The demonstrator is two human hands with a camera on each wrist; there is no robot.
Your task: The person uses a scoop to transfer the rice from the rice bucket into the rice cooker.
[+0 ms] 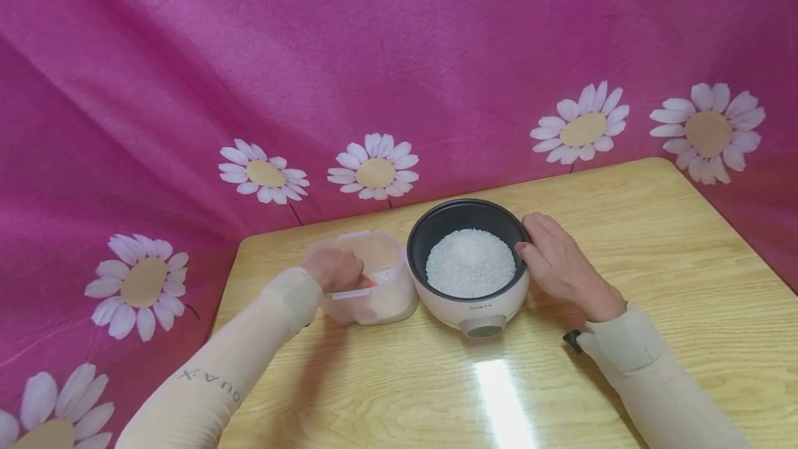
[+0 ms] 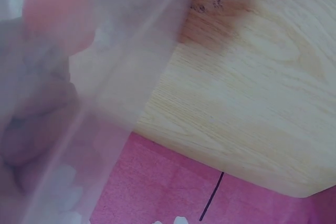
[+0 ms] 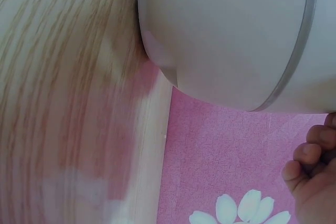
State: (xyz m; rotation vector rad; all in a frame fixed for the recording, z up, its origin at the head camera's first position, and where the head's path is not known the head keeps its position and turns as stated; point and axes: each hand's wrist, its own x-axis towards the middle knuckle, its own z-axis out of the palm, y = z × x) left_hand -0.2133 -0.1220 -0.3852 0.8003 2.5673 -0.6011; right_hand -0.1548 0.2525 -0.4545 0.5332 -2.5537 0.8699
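My left hand (image 1: 337, 267) reaches into a translucent plastic container (image 1: 355, 310) and grips a red scoop (image 1: 370, 281), only partly visible. Through the container's cloudy wall in the left wrist view, the curled fingers (image 2: 39, 124) and red scoop (image 2: 63, 14) show blurred. Some rice (image 1: 383, 274) lies in the container. To its right stands a white electric cooker (image 1: 436, 296) with a dark inner pot (image 1: 427, 238) holding a heap of white rice (image 1: 470, 263). My right hand (image 1: 557, 262) holds the cooker's right side, thumb at the rim; its curled fingers show in the right wrist view.
Both vessels stand on a light wooden table (image 1: 399, 393) close to its back edge. A magenta cloth (image 1: 436, 54) printed with white daisies hangs behind and to the left. The cooker's round control knob (image 1: 483, 326) faces the front.
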